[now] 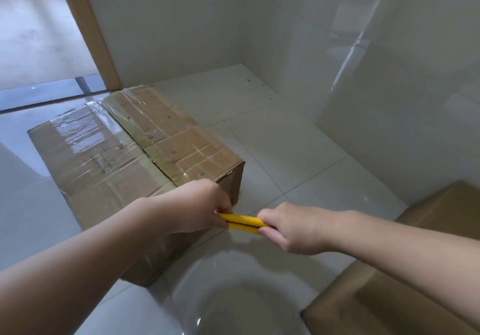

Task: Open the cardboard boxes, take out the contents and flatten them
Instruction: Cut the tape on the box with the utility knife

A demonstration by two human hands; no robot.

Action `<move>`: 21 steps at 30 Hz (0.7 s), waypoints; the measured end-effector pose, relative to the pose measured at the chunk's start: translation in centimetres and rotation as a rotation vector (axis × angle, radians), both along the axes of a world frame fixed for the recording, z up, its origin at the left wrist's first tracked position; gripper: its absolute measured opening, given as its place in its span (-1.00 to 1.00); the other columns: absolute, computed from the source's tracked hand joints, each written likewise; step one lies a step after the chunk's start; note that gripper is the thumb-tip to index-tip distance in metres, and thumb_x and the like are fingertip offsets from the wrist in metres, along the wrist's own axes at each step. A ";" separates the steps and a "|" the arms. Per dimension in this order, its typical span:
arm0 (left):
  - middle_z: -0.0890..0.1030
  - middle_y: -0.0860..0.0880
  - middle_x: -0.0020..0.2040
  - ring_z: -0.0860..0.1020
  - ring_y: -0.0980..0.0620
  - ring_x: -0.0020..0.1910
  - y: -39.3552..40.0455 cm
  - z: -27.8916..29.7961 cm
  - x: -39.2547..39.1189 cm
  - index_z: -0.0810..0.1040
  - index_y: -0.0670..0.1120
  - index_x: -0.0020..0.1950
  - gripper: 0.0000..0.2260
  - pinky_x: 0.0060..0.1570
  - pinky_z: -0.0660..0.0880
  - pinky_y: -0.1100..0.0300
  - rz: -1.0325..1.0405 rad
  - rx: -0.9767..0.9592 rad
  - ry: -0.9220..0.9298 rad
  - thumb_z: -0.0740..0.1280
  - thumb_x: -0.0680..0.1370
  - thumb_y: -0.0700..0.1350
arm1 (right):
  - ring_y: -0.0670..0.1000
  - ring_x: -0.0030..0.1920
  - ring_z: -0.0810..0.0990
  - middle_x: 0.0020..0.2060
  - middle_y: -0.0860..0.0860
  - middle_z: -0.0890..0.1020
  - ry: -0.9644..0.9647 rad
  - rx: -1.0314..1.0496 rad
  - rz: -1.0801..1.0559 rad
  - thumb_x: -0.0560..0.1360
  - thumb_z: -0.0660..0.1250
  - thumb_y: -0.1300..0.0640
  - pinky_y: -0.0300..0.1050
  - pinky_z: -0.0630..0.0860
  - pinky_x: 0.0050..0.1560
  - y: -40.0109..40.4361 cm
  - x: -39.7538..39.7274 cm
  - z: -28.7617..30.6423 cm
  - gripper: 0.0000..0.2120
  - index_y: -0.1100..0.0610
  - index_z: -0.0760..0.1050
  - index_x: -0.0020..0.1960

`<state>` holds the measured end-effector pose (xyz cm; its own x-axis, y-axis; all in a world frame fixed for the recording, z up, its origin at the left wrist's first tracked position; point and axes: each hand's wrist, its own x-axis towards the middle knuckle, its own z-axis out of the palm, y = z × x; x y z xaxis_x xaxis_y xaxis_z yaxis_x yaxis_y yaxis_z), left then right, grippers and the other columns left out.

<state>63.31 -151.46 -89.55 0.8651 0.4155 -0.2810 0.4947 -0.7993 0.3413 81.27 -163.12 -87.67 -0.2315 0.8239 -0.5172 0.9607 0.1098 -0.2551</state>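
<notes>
A taped cardboard box (124,158) lies closed on the tiled floor, its top flaps sealed with clear tape along the centre seam. Just in front of its near right corner both hands hold a yellow utility knife (242,222) level above the floor. My left hand (197,207) pinches the knife's left end. My right hand (291,228) grips its right end. No blade shows. A second cardboard box (405,282) sits at the bottom right, partly cut off by the frame.
Glossy white tiled walls (337,62) enclose the corner behind and to the right of the box. A brown door frame (85,31) stands at the back left, with a doorway onto a grey floor. Bare floor tiles (272,132) lie right of the box.
</notes>
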 end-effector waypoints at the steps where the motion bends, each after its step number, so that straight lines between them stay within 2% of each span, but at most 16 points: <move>1: 0.62 0.05 -0.15 0.54 0.06 -0.16 0.0 -0.2 0.4 0.65 0.07 -0.01 -0.83 -0.13 0.50 0.15 0.039 0.009 0.006 0.43 0.45 0.06 | 0.13 -0.25 0.47 -0.17 0.07 0.49 0.003 0.018 -0.010 0.62 0.09 0.01 0.05 0.43 -0.23 0.0 1.0 -0.6 -0.86 0.07 0.31 0.00; 5: 0.57 0.12 -0.21 0.49 0.11 -0.21 0.3 -1.2 2.8 0.63 0.11 -0.01 -0.86 -0.21 0.44 0.24 0.123 0.077 0.067 0.40 0.46 0.08 | 0.18 -0.26 0.45 -0.21 0.07 0.47 0.103 0.121 0.037 0.61 0.10 0.05 0.12 0.45 -0.23 1.0 3.6 -3.7 -0.88 0.09 0.25 -0.03; 9: 0.51 0.09 -0.22 0.45 0.05 -0.18 1.0 -3.2 6.2 0.59 0.09 -0.01 -0.90 -0.19 0.43 0.20 0.185 0.098 0.116 0.34 0.50 0.02 | 0.26 -0.13 0.53 -0.09 0.20 0.56 0.071 0.128 0.025 0.61 0.10 0.08 0.07 0.47 -0.13 3.2 6.2 -7.1 -0.88 0.14 0.30 0.02; 11: 0.53 0.06 -0.16 0.49 -0.01 -0.09 1.1 -4.4 8.2 0.54 0.09 -0.02 -0.92 -0.11 0.48 0.15 0.216 0.110 0.076 0.30 0.51 -0.03 | 0.24 -0.06 0.54 -0.03 0.21 0.56 0.072 0.087 -0.039 0.59 0.12 0.14 0.02 0.42 -0.10 3.8 8.4 -8.6 -0.86 0.18 0.33 0.09; 13: 0.55 0.04 0.07 0.46 -0.02 0.18 1.0 -5.7 10.2 0.50 0.04 0.15 -0.78 0.08 0.46 0.10 0.189 0.146 0.009 0.30 0.51 -0.03 | 0.22 0.00 0.54 0.01 0.17 0.55 0.086 0.010 -0.118 0.60 0.12 0.13 -0.02 0.41 -0.05 3.9 11.3 -10.1 -0.83 0.16 0.34 0.15; 15: 0.45 0.05 0.32 0.34 0.02 0.35 0.5 -6.5 11.8 0.41 0.00 0.35 -0.60 0.24 0.38 0.12 0.144 0.119 -0.010 0.32 0.52 -0.01 | 0.17 0.03 0.55 0.05 0.14 0.54 0.065 -0.069 -0.254 0.63 0.10 0.10 -0.05 0.44 0.00 3.8 14.9 -12.0 -0.79 0.11 0.33 0.24; 17: 0.40 0.07 0.37 0.31 0.04 0.37 0.0 -7.1 12.9 0.37 0.01 0.39 -0.58 0.26 0.37 0.11 0.092 0.077 -0.012 0.31 0.53 -0.03 | 0.13 -0.17 0.58 -0.06 0.16 0.55 0.122 -0.136 -0.555 0.63 0.09 0.17 -0.07 0.50 -0.10 3.6 18.7 -13.9 -0.74 0.13 0.33 0.31; 19: 0.41 0.09 0.36 0.33 0.05 0.35 -0.2 -7.8 13.4 0.40 0.02 0.37 -0.61 0.24 0.39 0.09 0.054 0.058 -0.014 0.29 0.54 -0.06 | 0.10 -0.33 0.55 -0.21 0.16 0.53 0.215 -0.124 -0.911 0.60 0.09 0.26 -0.12 0.50 -0.32 3.4 22.3 -15.9 -0.77 0.18 0.47 0.17; 21: 0.41 0.10 0.36 0.33 0.07 0.35 -0.1 -8.1 13.7 0.41 0.03 0.36 -0.63 0.23 0.40 0.10 0.049 0.035 -0.007 0.28 0.54 -0.06 | 0.12 -0.29 0.55 -0.25 0.22 0.57 0.216 -0.084 -1.153 0.54 0.13 0.29 -0.18 0.40 -0.36 3.0 25.2 -18.3 -0.80 0.20 0.54 -0.09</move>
